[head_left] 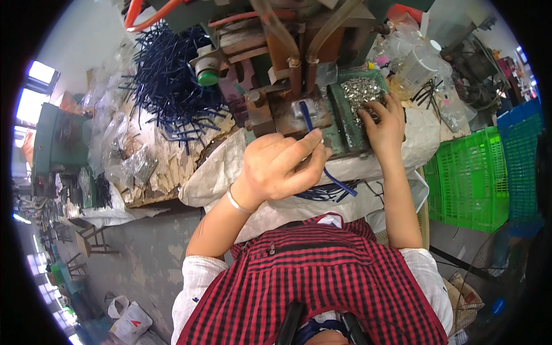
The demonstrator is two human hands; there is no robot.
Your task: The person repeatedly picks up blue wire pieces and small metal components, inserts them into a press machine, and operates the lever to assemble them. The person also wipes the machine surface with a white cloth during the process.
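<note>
At the far left edge of the workbench (pixel 172 172) lies a big heap of dark blue strips (pixel 167 86), all mixed up. Some clear plastic bags (pixel 123 155) lie near the front left corner of the bench.

In the middle stands a machine (pixel 276 69) with a green round knob (pixel 207 76) on its left side. Orange hoses (pixel 146 17) curl at its top.

The left hand (pixel 282 167) is just in front of the machine. It is closed around one blue strip (pixel 322 155), pinching it with the thumb and fingers. The top end of the strip pokes into the machine, at the small metal block there. The lower end hangs out past the hand, toward the front edge of the bench. A thin bangle (pixel 237 202) is on this wrist.

The right hand (pixel 384 123) is to the right of the machine. Its fingers are bent down into a green tray (pixel 345 121) full of little shiny metal pieces (pixel 362 92). I cannot tell if it holds any.

A clear plastic jar (pixel 417 66) stands behind the tray, near the back right corner. A green crate (pixel 474 178) sits past the right edge of the bench.
</note>
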